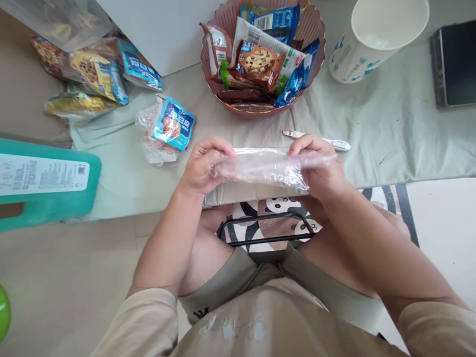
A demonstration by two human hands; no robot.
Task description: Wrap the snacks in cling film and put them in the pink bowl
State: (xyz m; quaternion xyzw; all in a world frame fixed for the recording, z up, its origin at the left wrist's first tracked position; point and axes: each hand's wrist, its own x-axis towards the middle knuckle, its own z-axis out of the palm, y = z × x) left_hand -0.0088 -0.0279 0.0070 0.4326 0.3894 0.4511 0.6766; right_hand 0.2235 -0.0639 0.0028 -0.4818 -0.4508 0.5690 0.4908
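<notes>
Between my two hands a clear plastic wrapper (260, 166) is stretched out sideways, crinkled and partly blurred. My left hand (206, 166) pinches its left end, with the thumb on top. At the other end my right hand (320, 166) is closed on the plastic, its fingers partly covered by the film. Both hands are just above the front edge of the cloth-covered table (390, 144). Behind my right hand lies a white-handled knife (316, 140). To the left of my left hand, a blue snack packet (173, 123) rests on crumpled clear wrapping (158, 151).
A pink ribbed bowl (238, 110) holds several wrapped snacks. Right of it are a white paper cup (357, 54) and a dark phone-like device (455, 64). More snack packets (96, 74) lie at the back left, near a teal jug (80, 188). A black metal frame (267, 242) is below.
</notes>
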